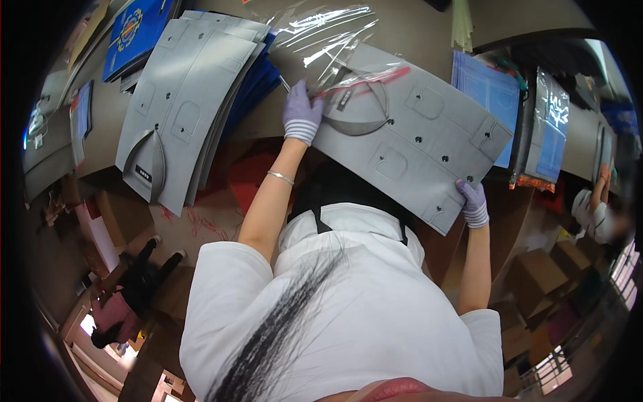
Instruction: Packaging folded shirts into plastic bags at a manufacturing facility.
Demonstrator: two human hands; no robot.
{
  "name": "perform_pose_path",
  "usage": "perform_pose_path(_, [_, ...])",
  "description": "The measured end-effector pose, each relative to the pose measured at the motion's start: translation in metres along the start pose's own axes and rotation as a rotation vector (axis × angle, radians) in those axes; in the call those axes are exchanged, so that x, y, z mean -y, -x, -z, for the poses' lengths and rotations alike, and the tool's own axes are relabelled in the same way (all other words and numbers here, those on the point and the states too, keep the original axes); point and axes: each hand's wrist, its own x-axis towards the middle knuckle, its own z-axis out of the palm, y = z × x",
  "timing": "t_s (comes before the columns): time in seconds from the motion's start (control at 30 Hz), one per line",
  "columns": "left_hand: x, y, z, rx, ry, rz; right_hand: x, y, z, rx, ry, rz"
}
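Note:
A flat grey shirt-print panel (402, 144) with dark buttons, pocket shapes and a curved collar piece lies slantwise across both hands. Over its collar end sits the mouth of a clear plastic bag (335, 37), edged by a red strip. My left hand (301, 112), in a purple glove with a striped cuff, is closed at that corner, by the bag's edge; its fingertips are partly hidden. Gloved the same way, my right hand (473, 203) pinches the panel's near right edge, thumb on top.
At the left stands a fanned stack of similar grey panels (187, 100), with blue sheets under it and a blue printed packet (136, 33) behind. Blue sheets (485, 87) and a bagged packet (552, 127) lie at the right. Cardboard boxes (536, 281) and other people are farther off.

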Motion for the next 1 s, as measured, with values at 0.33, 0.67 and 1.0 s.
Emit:
perform_pose_path(0.33, [0.006, 0.013, 0.015, -0.012, -0.156, -0.045, -0.018, -0.008, -0.01, -0.099, -0.047, 0.134])
perform_pose_path(0.67, [0.021, 0.0, 0.016, -0.086, -0.213, -0.102, -0.022, -0.008, -0.01, -0.162, -0.021, 0.166])
perform_pose_path(1.0, [-0.024, 0.012, 0.018, -0.002, 0.07, -0.534, -0.035, -0.006, -0.037, -0.213, -0.201, 0.162])
